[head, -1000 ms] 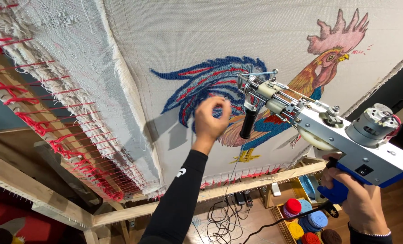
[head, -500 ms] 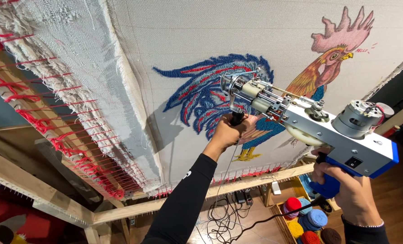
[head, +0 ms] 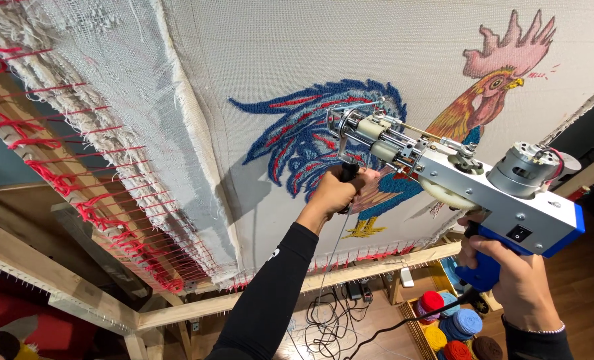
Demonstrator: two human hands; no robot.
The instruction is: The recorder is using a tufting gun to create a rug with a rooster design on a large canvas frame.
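Observation:
A silver and blue tufting gun (head: 484, 183) points at a stretched white cloth (head: 324, 47) with a tufted rooster (head: 350, 133) in blue, red and orange. My left hand (head: 334, 193) grips the gun's black front handle just under its barrel. My right hand (head: 514, 283) holds the blue rear grip at the lower right. The gun's needle end (head: 340, 120) sits close to the rooster's blue tail feathers. A thin yarn strand (head: 330, 260) hangs down from the gun.
The cloth is laced with red cord (head: 97, 220) to a wooden frame (head: 297, 293). A loose fold of white backing (head: 110, 100) hangs at the left. Below, a crate of coloured yarn balls (head: 454, 330) and tangled cables (head: 330, 320) lie on the wooden floor.
My left hand dropped from the cloth and closed on the gun's front handle. The gun swung left and nearer to the rooster's tail.

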